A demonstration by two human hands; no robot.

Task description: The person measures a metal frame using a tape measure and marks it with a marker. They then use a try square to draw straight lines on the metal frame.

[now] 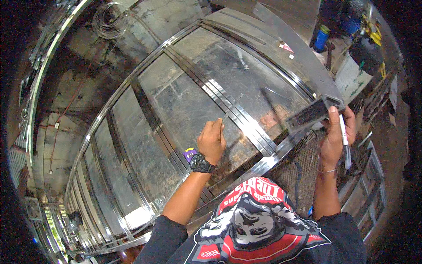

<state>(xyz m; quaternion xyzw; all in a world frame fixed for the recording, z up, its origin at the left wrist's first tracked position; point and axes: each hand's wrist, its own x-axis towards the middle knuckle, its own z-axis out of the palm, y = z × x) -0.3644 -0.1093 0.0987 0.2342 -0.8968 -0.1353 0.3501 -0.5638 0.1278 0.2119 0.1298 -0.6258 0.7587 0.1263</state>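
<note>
My left hand [212,141] is closed in a fist with the thumb side up, above a shiny metal frame [252,121] with several crossbars. Whether anything is inside its fingers is hidden. Beside my left wrist, partly covered by a dark watch, shows a small purple and yellow thing [189,154]. My right hand [336,132] grips the near end of a long grey metal piece [303,50] that has a dark rectangular end. A white marker pen [344,134] is tucked along the same hand's fingers, pointing down.
Dark, scuffed sheet metal [184,97] shows between the crossbars. A coil of wire [110,21] lies on the stained floor at the far left. A blue can [321,37] stands at the far right. Another metal frame [373,193] lies at the near right.
</note>
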